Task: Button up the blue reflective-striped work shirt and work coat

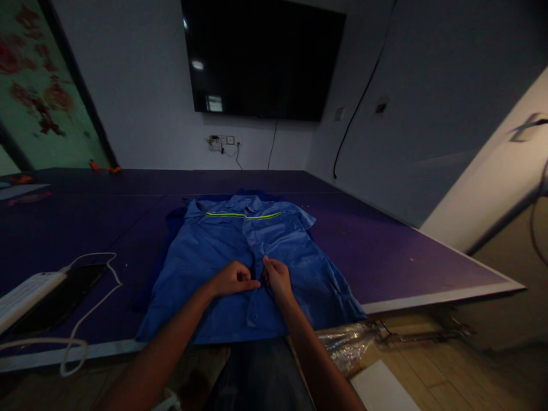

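Observation:
A blue short-sleeved shirt [201, 251] lies front up near the table's front edge, its collar at the far side and a yellow-green stripe across the chest. The button placket runs down its middle and stands partly apart. My left hand [234, 279] is closed at the placket's left edge, thumb pointing right, fingers curled around the cloth. Just to the right, my right hand [276, 275] pinches the placket between thumb and forefinger. Any button between the fingertips is too small to make out. Darker blue cloth [171, 225] shows beneath the shirt.
The purple table [338, 245] has a pale front edge. At left lie a white power strip [32, 294], a dark phone-like slab [60, 299] and a looped white cable [92, 311]. A television [265, 57] hangs on the wall. Clear plastic wrap [346, 345] sits below the table's edge.

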`<act>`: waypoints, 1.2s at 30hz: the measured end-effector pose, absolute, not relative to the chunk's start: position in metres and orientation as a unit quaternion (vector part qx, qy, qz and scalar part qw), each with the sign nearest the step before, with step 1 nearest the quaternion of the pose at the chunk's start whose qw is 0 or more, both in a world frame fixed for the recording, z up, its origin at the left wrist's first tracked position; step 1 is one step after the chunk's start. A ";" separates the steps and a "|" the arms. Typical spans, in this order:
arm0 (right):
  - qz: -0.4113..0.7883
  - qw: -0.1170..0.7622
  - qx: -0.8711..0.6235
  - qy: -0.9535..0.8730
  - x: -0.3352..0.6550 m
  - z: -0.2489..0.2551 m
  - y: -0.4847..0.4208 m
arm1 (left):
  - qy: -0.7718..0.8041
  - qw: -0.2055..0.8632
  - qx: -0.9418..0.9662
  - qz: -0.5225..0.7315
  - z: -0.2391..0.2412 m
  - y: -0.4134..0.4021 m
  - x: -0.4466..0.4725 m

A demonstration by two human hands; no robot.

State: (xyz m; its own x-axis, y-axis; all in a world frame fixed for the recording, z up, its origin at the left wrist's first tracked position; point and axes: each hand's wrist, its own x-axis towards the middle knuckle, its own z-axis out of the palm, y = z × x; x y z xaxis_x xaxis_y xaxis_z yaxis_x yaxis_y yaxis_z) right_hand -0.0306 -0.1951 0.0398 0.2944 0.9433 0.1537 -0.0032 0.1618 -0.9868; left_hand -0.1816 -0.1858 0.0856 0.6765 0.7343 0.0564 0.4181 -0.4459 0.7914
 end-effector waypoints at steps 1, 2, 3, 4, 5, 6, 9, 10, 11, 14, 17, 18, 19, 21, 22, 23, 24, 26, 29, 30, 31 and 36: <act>0.365 0.611 -0.527 -0.465 -0.030 0.041 -0.197 | 0.370 0.384 0.824 0.191 0.086 -0.196 -0.183; 0.340 0.610 -0.535 -0.476 -0.028 0.042 -0.199 | 0.402 0.367 0.818 0.185 0.084 -0.207 -0.184; 0.312 0.610 -0.543 -0.485 -0.027 0.042 -0.204 | 0.438 0.348 0.809 0.182 0.082 -0.219 -0.185; 0.285 0.608 -0.552 -0.494 -0.025 0.043 -0.209 | 0.471 0.333 0.797 0.181 0.079 -0.231 -0.186; 0.264 0.603 -0.560 -0.503 -0.024 0.044 -0.217 | 0.497 0.325 0.783 0.185 0.076 -0.243 -0.187; 0.250 0.593 -0.568 -0.513 -0.022 0.045 -0.226 | 0.513 0.327 0.770 0.194 0.072 -0.253 -0.188; 0.253 0.537 -0.594 -0.543 -0.021 0.045 -0.260 | 0.547 0.351 0.723 0.235 0.061 -0.275 -0.187; 0.255 0.514 -0.606 -0.552 -0.022 0.046 -0.271 | 0.553 0.368 0.706 0.246 0.058 -0.279 -0.186; 0.255 0.488 -0.616 -0.563 -0.023 0.046 -0.282 | 0.556 0.391 0.689 0.251 0.055 -0.281 -0.185; 0.246 0.410 -0.636 -0.606 -0.028 0.047 -0.305 | 0.557 0.473 0.633 0.255 0.047 -0.283 -0.181; 0.225 0.357 -0.637 -0.645 -0.035 0.049 -0.316 | 0.550 0.521 0.592 0.276 0.041 -0.282 -0.178; 0.216 0.347 -0.640 -0.650 -0.038 0.049 -0.318 | 0.545 0.532 0.583 0.284 0.040 -0.282 -0.177; 0.207 0.342 -0.646 -0.650 -0.041 0.050 -0.319 | 0.540 0.542 0.576 0.290 0.040 -0.283 -0.176; 0.193 0.340 -0.662 -0.640 -0.046 0.051 -0.321 | 0.534 0.554 0.564 0.299 0.041 -0.284 -0.174; 0.191 0.341 -0.668 -0.633 -0.048 0.051 -0.321 | 0.533 0.557 0.561 0.302 0.042 -0.285 -0.174; 0.191 0.342 -0.673 -0.627 -0.050 0.052 -0.322 | 0.532 0.558 0.560 0.302 0.044 -0.286 -0.174; 0.194 0.344 -0.675 -0.623 -0.051 0.053 -0.321 | 0.531 0.560 0.561 0.300 0.045 -0.287 -0.174; 0.204 0.346 -0.675 -0.618 -0.051 0.054 -0.321 | 0.528 0.563 0.566 0.291 0.047 -0.288 -0.175; 0.208 0.335 -0.684 -0.613 -0.050 0.057 -0.320 | 0.524 0.562 0.573 0.285 0.048 -0.288 -0.177; 0.203 0.328 -0.694 -0.608 -0.050 0.058 -0.320 | 0.524 0.562 0.574 0.284 0.048 -0.288 -0.177; 0.194 0.321 -0.705 -0.602 -0.050 0.058 -0.321 | 0.524 0.562 0.574 0.284 0.048 -0.288 -0.177; 0.136 0.313 -0.731 -0.591 -0.050 0.056 -0.323 | 0.526 0.527 0.590 0.312 0.049 -0.294 -0.172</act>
